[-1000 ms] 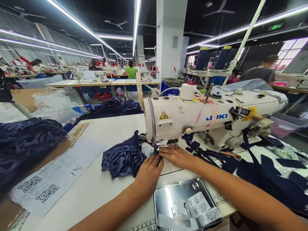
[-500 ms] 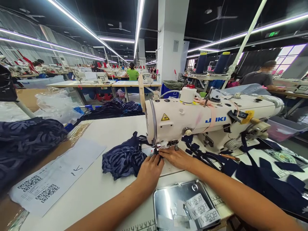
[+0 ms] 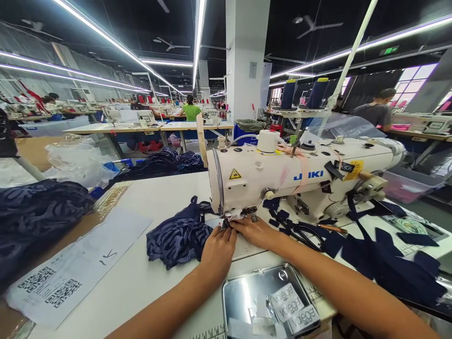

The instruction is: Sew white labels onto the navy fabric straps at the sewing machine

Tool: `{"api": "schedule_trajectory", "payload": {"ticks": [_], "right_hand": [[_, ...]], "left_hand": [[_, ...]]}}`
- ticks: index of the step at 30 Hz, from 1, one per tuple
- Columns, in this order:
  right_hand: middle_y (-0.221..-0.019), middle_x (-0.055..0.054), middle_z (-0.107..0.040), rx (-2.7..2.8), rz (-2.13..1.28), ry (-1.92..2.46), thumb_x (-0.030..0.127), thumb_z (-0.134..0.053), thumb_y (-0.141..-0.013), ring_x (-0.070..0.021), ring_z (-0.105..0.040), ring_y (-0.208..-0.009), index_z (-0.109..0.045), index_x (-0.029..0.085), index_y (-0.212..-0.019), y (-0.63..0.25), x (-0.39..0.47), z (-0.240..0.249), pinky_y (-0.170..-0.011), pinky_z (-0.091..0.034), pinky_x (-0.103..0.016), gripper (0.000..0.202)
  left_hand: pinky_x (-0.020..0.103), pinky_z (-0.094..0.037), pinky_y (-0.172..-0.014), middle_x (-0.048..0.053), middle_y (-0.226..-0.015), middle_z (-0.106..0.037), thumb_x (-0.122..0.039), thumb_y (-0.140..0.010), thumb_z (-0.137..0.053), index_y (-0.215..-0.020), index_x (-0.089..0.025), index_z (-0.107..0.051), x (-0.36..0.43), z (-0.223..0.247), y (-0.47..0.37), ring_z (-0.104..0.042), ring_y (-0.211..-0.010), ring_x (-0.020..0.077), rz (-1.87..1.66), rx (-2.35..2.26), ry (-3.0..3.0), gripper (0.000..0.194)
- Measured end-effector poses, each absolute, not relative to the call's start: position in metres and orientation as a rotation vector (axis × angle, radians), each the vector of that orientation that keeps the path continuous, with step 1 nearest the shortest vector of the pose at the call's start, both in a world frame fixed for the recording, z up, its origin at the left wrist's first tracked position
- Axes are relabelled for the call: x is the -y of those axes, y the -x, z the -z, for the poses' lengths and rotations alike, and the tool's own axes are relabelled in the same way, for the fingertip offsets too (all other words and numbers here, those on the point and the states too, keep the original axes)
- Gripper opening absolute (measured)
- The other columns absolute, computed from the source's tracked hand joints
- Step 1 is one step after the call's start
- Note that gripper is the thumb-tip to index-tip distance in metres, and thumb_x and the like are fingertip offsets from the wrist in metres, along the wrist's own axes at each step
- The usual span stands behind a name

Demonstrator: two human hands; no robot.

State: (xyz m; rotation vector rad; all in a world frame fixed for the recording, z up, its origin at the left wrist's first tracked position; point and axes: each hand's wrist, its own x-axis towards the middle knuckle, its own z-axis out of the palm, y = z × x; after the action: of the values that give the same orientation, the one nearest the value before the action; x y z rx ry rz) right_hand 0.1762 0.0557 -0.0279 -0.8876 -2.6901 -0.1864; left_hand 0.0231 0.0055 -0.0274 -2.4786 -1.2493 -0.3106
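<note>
A navy lace bra (image 3: 176, 238) lies bunched on the white table left of the needle, a strap loop standing up at its back. My left hand (image 3: 219, 248) is closed on its edge, fingertips pressed down just in front of the presser foot (image 3: 226, 221). From the right, my right hand (image 3: 254, 232) reaches under the head of the white JUKI sewing machine (image 3: 243, 176). Its fingers are closed on the dark edge of the bra beside the foot, touching my left fingertips. The fabric between the fingers is mostly hidden.
A metal tin (image 3: 247, 287) with printed "valege" labels (image 3: 289, 306) sits in front. Black scissors (image 3: 307, 233) and navy fabric scraps (image 3: 374, 254) lie right. Left are a printed sheet (image 3: 88, 263) and a navy lace pile (image 3: 38, 212). Co-workers sit further back.
The whole view has shifted slightly left as the camera turned. Both hands stay at the presser foot with the bra, little changed.
</note>
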Motion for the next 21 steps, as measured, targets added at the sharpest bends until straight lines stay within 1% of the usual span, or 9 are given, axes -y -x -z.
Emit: {"api": "schedule_trajectory", "payload": {"ticks": [4, 7, 9, 11, 13, 16, 18, 21], "right_hand": [[-0.107, -0.010, -0.058, 2.675, 0.123, 0.930, 0.009, -0.042, -0.083, -0.0198, -0.054, -0.095, -0.056, 0.015, -0.108, -0.176, -0.055, 0.024, -0.082, -0.044, -0.033, 0.029], [-0.102, -0.008, -0.059, 2.671, 0.068, 0.916, 0.010, -0.044, -0.081, -0.0195, -0.054, -0.092, -0.059, 0.015, -0.103, -0.177, -0.052, 0.020, -0.082, -0.043, -0.033, 0.027], [-0.099, -0.009, -0.060, 2.650, 0.049, 0.903, 0.011, -0.046, -0.081, -0.0192, -0.055, -0.088, -0.061, 0.015, -0.098, -0.177, -0.048, 0.019, -0.080, -0.043, -0.032, 0.023], [-0.096, -0.009, -0.059, 2.620, 0.050, 0.881, 0.014, -0.046, -0.082, -0.0187, -0.054, -0.085, -0.061, 0.015, -0.095, -0.175, -0.043, 0.020, -0.076, -0.043, -0.032, 0.020], [-0.094, -0.009, -0.057, 2.599, 0.066, 0.853, 0.017, -0.047, -0.082, -0.0185, -0.054, -0.083, -0.061, 0.015, -0.094, -0.173, -0.038, 0.021, -0.074, -0.044, -0.032, 0.018], [-0.092, -0.009, -0.057, 2.579, 0.072, 0.840, 0.016, -0.047, -0.082, -0.0190, -0.053, -0.082, -0.061, 0.014, -0.093, -0.171, -0.036, 0.024, -0.071, -0.044, -0.032, 0.018], [-0.093, -0.009, -0.057, 2.548, 0.010, 0.837, 0.015, -0.048, -0.082, -0.0188, -0.053, -0.084, -0.061, 0.014, -0.096, -0.172, -0.038, 0.027, -0.072, -0.045, -0.032, 0.020], [-0.095, -0.007, -0.059, 2.475, -0.168, 0.782, 0.012, -0.050, -0.080, -0.0166, -0.054, -0.088, -0.062, 0.016, -0.096, -0.177, -0.047, 0.032, -0.077, -0.045, -0.029, 0.021]], "left_hand": [[0.044, -0.037, -0.091, 0.014, -0.101, -0.063, -0.003, -0.077, -0.037, -0.106, -0.006, -0.055, 0.001, 0.030, -0.015, -0.056, -0.096, 0.0245, 0.406, 1.207, 2.514, 0.034], [0.049, -0.027, -0.097, 0.008, -0.103, -0.063, 0.001, -0.073, -0.035, -0.107, -0.013, -0.055, 0.003, 0.027, -0.001, -0.050, -0.105, 0.0236, 0.491, 1.184, 2.628, 0.042], [0.050, -0.023, -0.099, 0.004, -0.101, -0.064, 0.002, -0.072, -0.034, -0.103, -0.018, -0.058, 0.000, 0.022, 0.011, -0.049, -0.106, 0.0214, 0.526, 1.192, 2.724, 0.043], [0.049, -0.022, -0.100, 0.003, -0.099, -0.065, 0.001, -0.071, -0.034, -0.098, -0.018, -0.060, -0.005, 0.015, 0.020, -0.049, -0.106, 0.0196, 0.542, 1.240, 2.787, 0.042], [0.047, -0.022, -0.101, 0.005, -0.100, -0.064, -0.001, -0.071, -0.034, -0.097, -0.016, -0.060, -0.010, 0.008, 0.024, -0.049, -0.106, 0.0189, 0.533, 1.298, 2.816, 0.040], [0.048, -0.024, -0.100, 0.008, -0.099, -0.062, -0.010, -0.079, -0.035, -0.101, -0.014, -0.060, -0.010, 0.000, 0.021, -0.049, -0.103, 0.0198, 0.486, 1.360, 2.808, 0.034], [0.049, -0.024, -0.099, 0.007, -0.095, -0.061, -0.016, -0.082, -0.035, -0.100, -0.016, -0.061, -0.007, -0.001, 0.016, -0.049, -0.100, 0.0208, 0.465, 1.387, 2.772, 0.032], [0.051, -0.023, -0.099, 0.007, -0.091, -0.059, -0.016, -0.082, -0.036, -0.099, -0.018, -0.062, -0.002, 0.002, 0.011, -0.048, -0.100, 0.0221, 0.466, 1.385, 2.731, 0.032]]}}
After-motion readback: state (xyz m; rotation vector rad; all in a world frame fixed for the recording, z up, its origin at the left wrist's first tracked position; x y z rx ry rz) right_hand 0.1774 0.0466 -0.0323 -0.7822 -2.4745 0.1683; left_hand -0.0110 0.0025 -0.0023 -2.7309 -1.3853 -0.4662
